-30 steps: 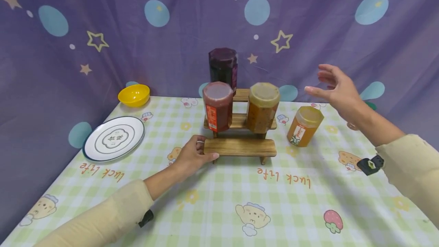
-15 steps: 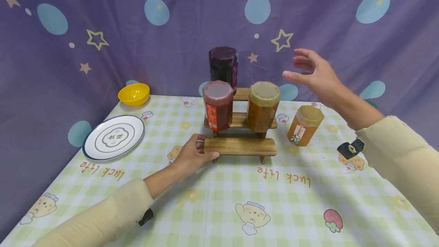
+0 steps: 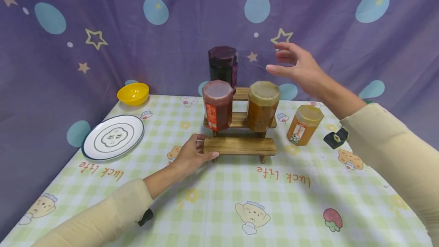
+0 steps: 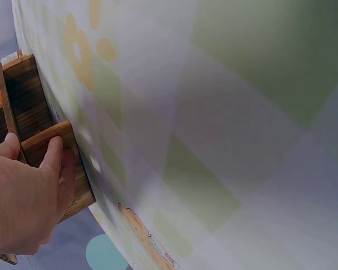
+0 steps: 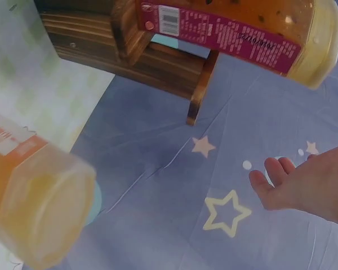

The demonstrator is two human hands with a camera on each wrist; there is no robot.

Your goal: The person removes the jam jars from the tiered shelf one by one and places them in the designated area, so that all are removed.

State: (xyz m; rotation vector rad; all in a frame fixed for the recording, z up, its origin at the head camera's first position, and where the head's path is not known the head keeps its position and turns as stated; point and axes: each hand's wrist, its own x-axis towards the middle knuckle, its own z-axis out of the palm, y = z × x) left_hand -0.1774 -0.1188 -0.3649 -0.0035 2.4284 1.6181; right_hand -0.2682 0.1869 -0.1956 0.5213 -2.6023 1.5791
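My left hand (image 3: pixel 190 155) grips the left end of the lowest step of a three-tier wooden rack (image 3: pixel 240 146); the left wrist view shows thumb and fingers around the rack's end (image 4: pixel 42 146). On the top tier stands a dark purple jar (image 3: pixel 223 66). A red jar (image 3: pixel 219 109) and an amber jar (image 3: pixel 262 111) with a pale lid share the middle tier. My right hand (image 3: pixel 302 66) hangs in the air, fingers spread and holding nothing, above and right of the amber jar. Below it, an orange jar (image 3: pixel 304 127) stands on the table.
A patterned white plate (image 3: pixel 113 137) lies at the table's left side, with a yellow bowl (image 3: pixel 133 94) behind it. A checked cloth (image 3: pixel 219 201) covers the table. The purple curtain (image 3: pixel 192 22) closes off the back.
My right hand has moved left and upward, from above the orange jar toward the amber jar and the dark purple one. The left hand and the rack keep their places.
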